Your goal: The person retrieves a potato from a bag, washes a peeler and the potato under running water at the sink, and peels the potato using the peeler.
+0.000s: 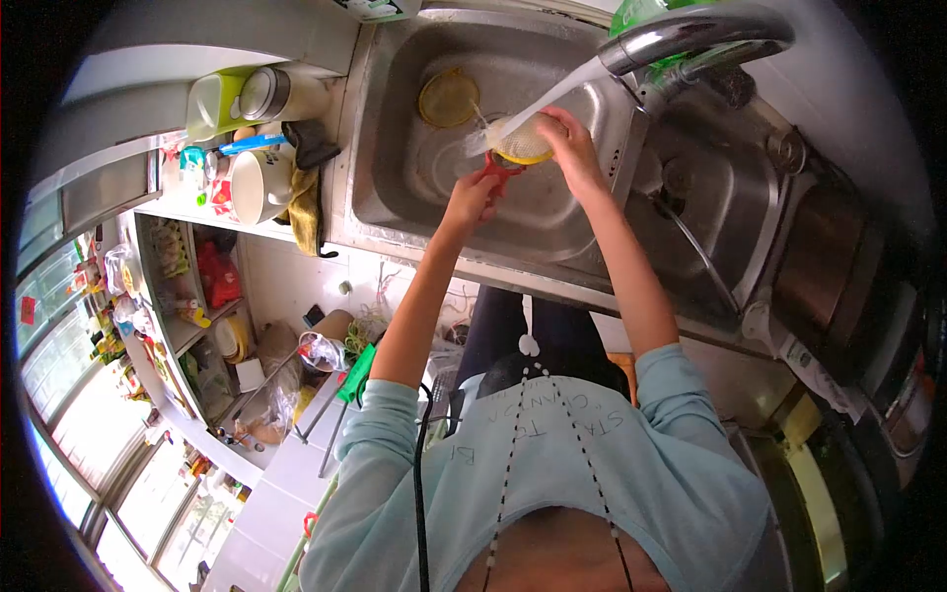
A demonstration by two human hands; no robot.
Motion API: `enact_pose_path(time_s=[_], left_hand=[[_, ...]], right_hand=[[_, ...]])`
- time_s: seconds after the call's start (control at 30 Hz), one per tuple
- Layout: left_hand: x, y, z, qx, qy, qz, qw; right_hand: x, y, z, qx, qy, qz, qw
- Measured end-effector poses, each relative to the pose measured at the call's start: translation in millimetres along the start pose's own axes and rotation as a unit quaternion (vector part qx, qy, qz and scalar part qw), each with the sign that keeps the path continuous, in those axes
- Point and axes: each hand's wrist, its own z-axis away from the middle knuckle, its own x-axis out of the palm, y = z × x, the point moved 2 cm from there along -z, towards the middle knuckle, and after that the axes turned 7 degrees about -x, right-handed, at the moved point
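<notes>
Water streams from the curved faucet (691, 35) onto a round mesh strainer with a yellow rim (523, 140), above the large steel sink basin (395, 187). My right hand (572, 148) grips the strainer's right side. At its lower left, my left hand (475, 194) is closed around a red handle (505, 170); whether that handle belongs to the strainer is hard to tell. A second round yellow-rimmed piece (449, 98) lies in the basin at the upper left.
Left of the sink, a counter holds a white container (261, 185), a green container (214, 104), and dark and yellow cloths (306, 202). A smaller basin (705, 187) with a hose is on the right. Cluttered shelves (212, 306) stand lower left.
</notes>
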Motion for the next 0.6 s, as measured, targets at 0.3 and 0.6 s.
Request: enact_pose_path(time_s=[0.3, 0.6], left_hand=[[19.0, 8.3, 17.4, 0.149, 0.087, -0.207, 0.963], [18.3, 23.6, 15.9, 0.192, 0.094, -0.306, 0.928]], right_hand=[[1.7, 11.7, -9.7, -0.195, -0.046, 0.276, 0.94], [-3.5, 7.1, -17.5, -0.13, -0.128, 0.264, 0.947]])
